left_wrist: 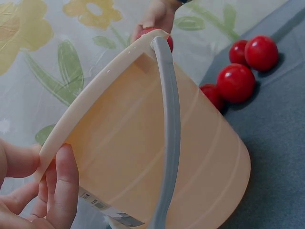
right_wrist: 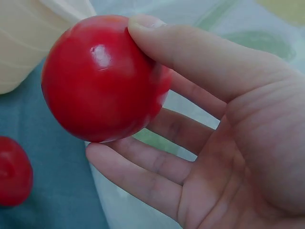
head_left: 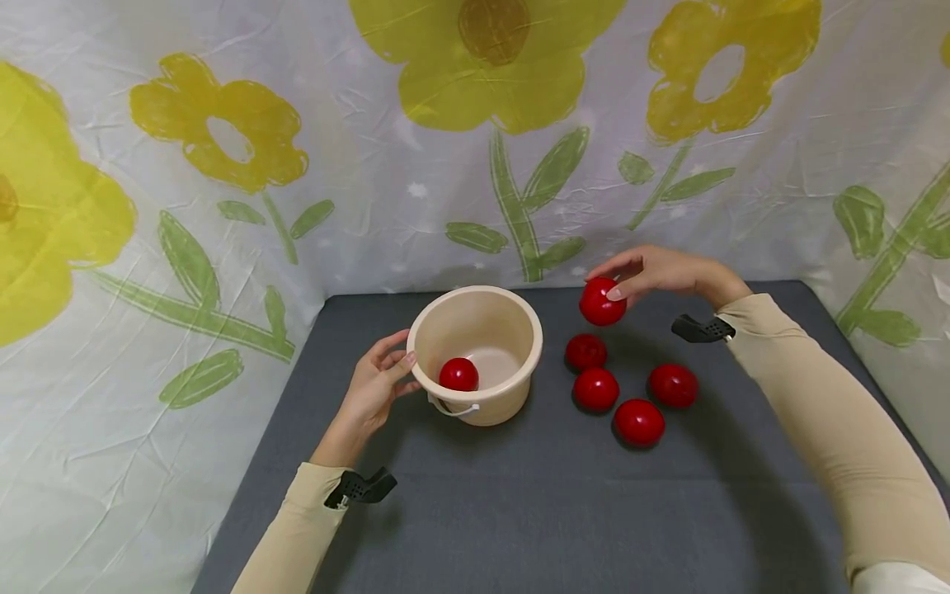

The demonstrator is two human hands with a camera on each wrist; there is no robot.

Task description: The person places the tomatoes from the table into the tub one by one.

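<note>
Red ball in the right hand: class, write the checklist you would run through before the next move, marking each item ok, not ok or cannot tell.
1. Red ball held between thumb and fingers of the right hand: ok.
2. Cream bucket upright, mouth open: ok.
3. Left hand steadying the bucket rim: ok.
4. Room inside the bucket, only one ball in the bucket: ok.
5. Held ball already over the bucket mouth: not ok, it is to the right of it.
6. Four balls on the grey mat lying still: cannot tell.
</note>
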